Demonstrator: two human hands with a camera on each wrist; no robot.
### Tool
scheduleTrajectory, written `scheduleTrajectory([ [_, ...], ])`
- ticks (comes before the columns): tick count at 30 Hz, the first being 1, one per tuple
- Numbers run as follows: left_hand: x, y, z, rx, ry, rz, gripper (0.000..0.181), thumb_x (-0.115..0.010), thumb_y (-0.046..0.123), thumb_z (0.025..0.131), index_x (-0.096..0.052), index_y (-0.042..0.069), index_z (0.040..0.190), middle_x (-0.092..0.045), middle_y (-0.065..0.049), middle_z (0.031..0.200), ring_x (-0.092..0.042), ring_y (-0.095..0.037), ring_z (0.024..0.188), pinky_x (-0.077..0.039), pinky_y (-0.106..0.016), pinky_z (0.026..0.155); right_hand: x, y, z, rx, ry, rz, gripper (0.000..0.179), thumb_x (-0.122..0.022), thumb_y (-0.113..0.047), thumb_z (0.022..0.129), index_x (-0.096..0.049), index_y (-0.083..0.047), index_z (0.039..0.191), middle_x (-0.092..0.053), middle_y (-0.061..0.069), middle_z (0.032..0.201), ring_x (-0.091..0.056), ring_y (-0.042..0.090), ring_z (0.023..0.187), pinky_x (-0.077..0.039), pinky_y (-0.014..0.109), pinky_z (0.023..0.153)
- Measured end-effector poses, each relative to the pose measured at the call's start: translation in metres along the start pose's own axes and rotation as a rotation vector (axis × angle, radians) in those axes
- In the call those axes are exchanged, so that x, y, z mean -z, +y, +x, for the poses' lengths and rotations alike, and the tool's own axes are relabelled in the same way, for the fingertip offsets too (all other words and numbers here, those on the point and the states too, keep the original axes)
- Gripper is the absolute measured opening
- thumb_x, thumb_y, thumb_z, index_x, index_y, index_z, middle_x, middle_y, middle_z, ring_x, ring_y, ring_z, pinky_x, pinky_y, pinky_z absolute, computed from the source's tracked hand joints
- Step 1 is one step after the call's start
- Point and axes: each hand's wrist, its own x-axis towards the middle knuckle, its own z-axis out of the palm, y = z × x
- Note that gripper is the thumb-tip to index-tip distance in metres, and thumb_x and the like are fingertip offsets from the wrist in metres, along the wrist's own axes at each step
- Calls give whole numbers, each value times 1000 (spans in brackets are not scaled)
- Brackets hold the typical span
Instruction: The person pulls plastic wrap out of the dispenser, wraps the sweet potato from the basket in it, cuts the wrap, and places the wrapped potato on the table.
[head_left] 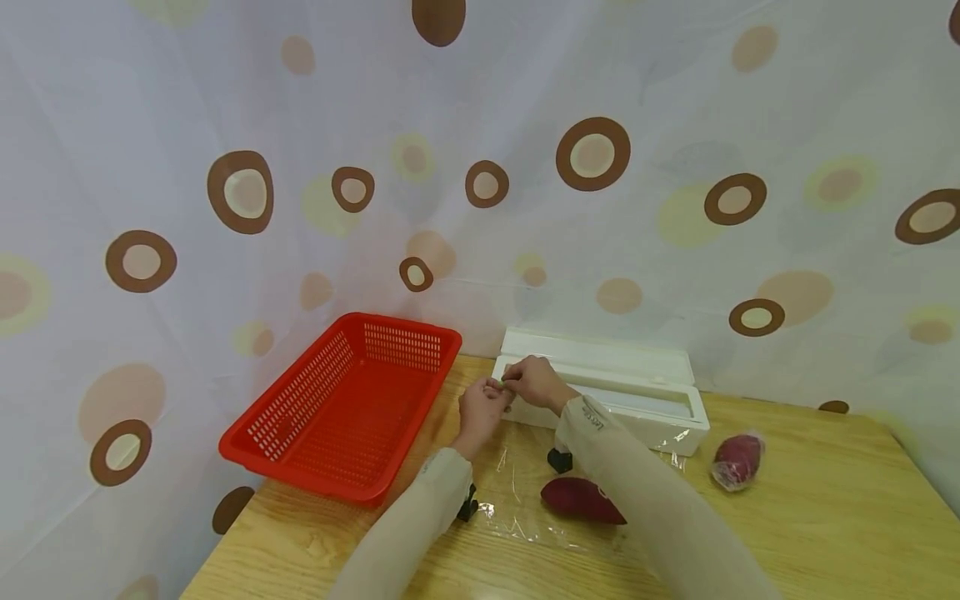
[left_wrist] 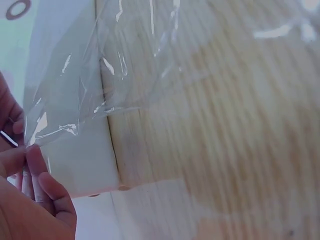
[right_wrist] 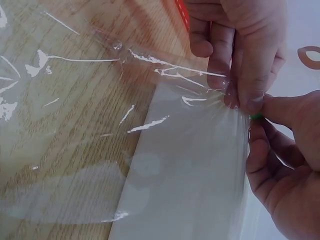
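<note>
At the left end of a long white cling film box, its lid raised, my left hand and right hand meet. Clear cling film runs from the box over the table toward me. Between thumb and fingers my left hand pinches the gathered film edge. My right hand pinches a small green piece at the box's edge, right against the left fingertips; its full shape is hidden by fingers. A purple sweet potato lies on the film, partly behind my right sleeve.
A red plastic basket stands on the left of the wooden table. To the right of the box lies another purple sweet potato wrapped in film. A patterned curtain hangs behind the table.
</note>
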Motion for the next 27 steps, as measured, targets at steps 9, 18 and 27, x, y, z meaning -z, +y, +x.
scheduleTrajectory([
  [9,-2,1,3,51,51,113,35,-73,17,79,-61,4,109,-66,0,62,-61,-9,52,-45,-24,50,2,5,0,38,19,-49,14,-65,-5,87,-73,2,96,-71,11,87,-65,23,80,-52,32,69],
  [18,0,-3,2,15,-5,89,39,-73,14,82,-66,4,119,-70,-4,71,-63,-11,52,-45,-21,48,1,8,-2,97,5,-118,12,-65,-6,87,-74,1,93,-71,9,85,-64,25,82,-50,36,76],
  [27,6,6,-1,41,-48,19,31,-73,10,82,-69,1,112,-70,-9,73,-62,-12,49,-52,-25,54,1,8,-1,151,-5,-230,11,-66,-7,88,-74,0,90,-70,9,84,-64,24,80,-51,36,75],
])
